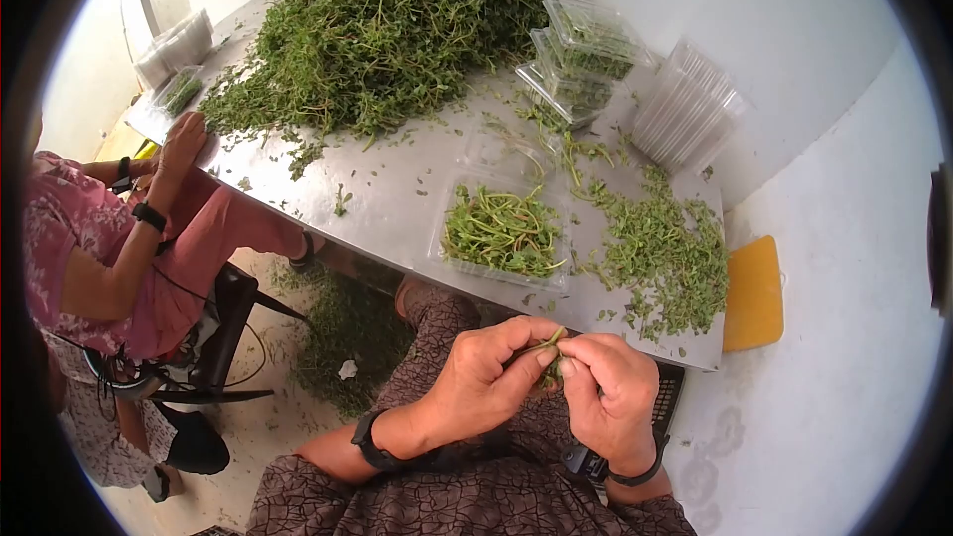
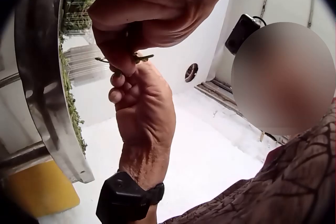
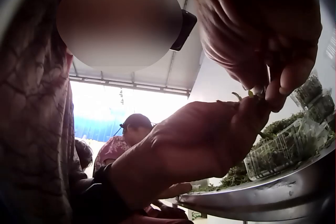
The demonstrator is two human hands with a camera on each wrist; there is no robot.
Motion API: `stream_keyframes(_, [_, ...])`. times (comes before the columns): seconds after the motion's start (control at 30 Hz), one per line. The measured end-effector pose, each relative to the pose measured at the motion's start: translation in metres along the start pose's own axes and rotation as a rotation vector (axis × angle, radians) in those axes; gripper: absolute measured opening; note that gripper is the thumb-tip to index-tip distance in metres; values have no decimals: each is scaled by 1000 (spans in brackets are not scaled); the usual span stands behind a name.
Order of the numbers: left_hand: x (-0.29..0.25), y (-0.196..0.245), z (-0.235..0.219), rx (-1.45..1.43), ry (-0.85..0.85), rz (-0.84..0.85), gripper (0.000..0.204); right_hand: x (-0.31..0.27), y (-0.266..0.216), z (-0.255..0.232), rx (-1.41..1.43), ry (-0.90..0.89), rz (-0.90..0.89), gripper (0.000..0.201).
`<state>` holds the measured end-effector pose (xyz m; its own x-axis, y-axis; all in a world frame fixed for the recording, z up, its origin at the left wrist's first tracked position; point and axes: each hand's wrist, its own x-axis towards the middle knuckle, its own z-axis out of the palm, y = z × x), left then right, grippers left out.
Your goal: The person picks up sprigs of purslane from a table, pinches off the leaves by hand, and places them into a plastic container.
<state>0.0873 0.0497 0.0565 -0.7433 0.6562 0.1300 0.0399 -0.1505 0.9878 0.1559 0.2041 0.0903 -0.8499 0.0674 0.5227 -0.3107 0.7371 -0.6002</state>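
Observation:
Over the lap in the head view, my left hand (image 1: 481, 377) and right hand (image 1: 613, 392) meet, fingertips close together. Both pinch a green leafy sprig (image 1: 558, 335) between thumb and fingers. The sprig's thin stem (image 2: 147, 57) pokes out from the fingertips in the left wrist view; most of it is hidden. A clear plastic clamshell box (image 1: 437, 250) stands with its lid raised, just beyond the hands at the table's near edge. Cut green stems (image 1: 501, 228) fill it.
On the metal table (image 1: 382, 203) rises a big heap of greens (image 1: 387, 35). Loose leaves (image 1: 665, 248) lie at the right. Filled boxes (image 1: 581, 65) and nested lids (image 1: 685, 109) stand behind. Another person (image 1: 109, 258) sits at left. Greens (image 1: 347, 347) litter the floor.

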Motion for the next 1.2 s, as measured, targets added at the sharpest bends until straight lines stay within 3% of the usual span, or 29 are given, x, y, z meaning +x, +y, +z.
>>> stream_keyframes(0.13, [-3, 1, 4, -90, 56, -61, 20, -4, -7, 2, -34, -31, -16, 29])
stream_keyframes(0.2, [-2, -4, 5, -114, 100, 42, 20, -7, -8, 5, -70, -20, -37, 32])
stream_keyframes(0.37, [-5, -3, 5, -232, 93, 1, 21, -8, -14, 5, -67, -48, -32, 39])
stream_keyframes(0.43, [-5, -2, 4, -221, 104, 10, 21, -8, -12, 9, -184, -8, -121, 40])
stream_keyframes(0.6, [-6, 1, 4, 30, 127, 126, 24, -9, -11, 12, -265, 19, -162, 37])
stream_keyframes(0.73, [-5, -4, 6, 35, 144, 213, 24, -6, -11, 11, -385, 28, -213, 33])
stream_keyframes(0.8, [-3, -7, 6, 109, 141, 339, 24, -3, -12, 9, -384, 35, -220, 32])
stream_keyframes(1.2, [-7, -3, 5, -33, 160, 142, 20, 0, -15, 10, -205, 51, -139, 27])
